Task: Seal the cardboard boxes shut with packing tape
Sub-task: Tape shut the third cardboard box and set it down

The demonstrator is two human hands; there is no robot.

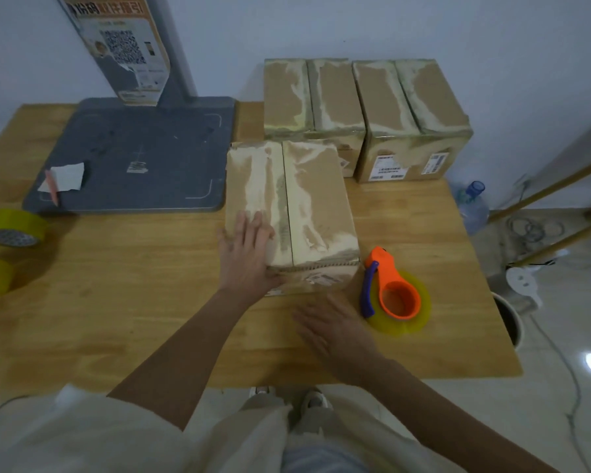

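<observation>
Our left hand flat with fingers straight on the near cardboard box at mid table, our right hand blurred, fingers spread, holding nothing, just before that box, orange tape dispenser right of the box, two more boxes behind it

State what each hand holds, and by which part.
Nothing is gripped. Left hand presses flat on the near box at its near-left top corner; right hand, blurred, holds nothing.
</observation>
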